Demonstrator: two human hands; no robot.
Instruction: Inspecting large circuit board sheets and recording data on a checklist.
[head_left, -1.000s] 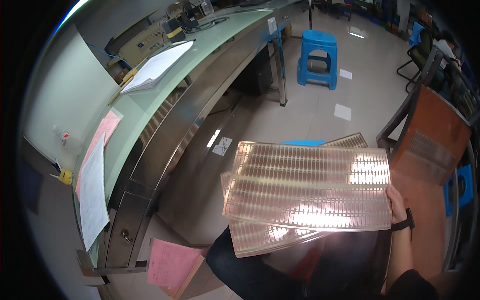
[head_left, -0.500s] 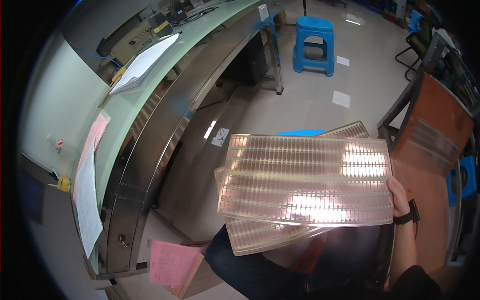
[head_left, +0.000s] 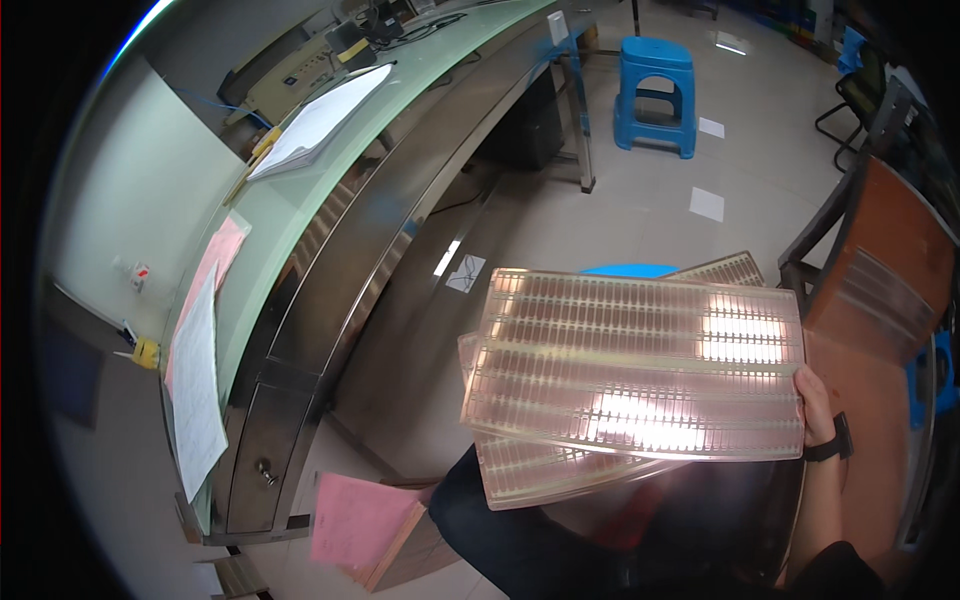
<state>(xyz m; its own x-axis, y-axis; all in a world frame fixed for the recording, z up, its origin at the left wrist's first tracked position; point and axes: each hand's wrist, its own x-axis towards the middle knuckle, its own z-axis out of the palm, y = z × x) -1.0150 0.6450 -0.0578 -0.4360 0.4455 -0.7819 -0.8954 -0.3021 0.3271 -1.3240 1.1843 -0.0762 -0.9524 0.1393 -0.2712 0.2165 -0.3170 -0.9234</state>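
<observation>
My right hand (head_left: 816,402) grips the right edge of a copper-coloured circuit board panel (head_left: 560,375). Rows of small narrow slots or pads run across its face, with bright glare on its right half. Beneath it, more panels of the same kind (head_left: 520,482) lie turned at an angle, their corners sticking out at the top right, left and bottom. Fingers under the panel are hidden. My left hand does not show.
Along the left runs a curved glass-topped metal desk (head_left: 330,185) with papers (head_left: 320,120). A pink sheet (head_left: 365,520) lies by a wooden box low down. Brown chair (head_left: 875,270) at right; blue stool (head_left: 655,95) farther off.
The whole scene sits farther right in the picture, as my view has turned slightly left. My right hand keeps its hold on the panel, which lies much the same over the others.
</observation>
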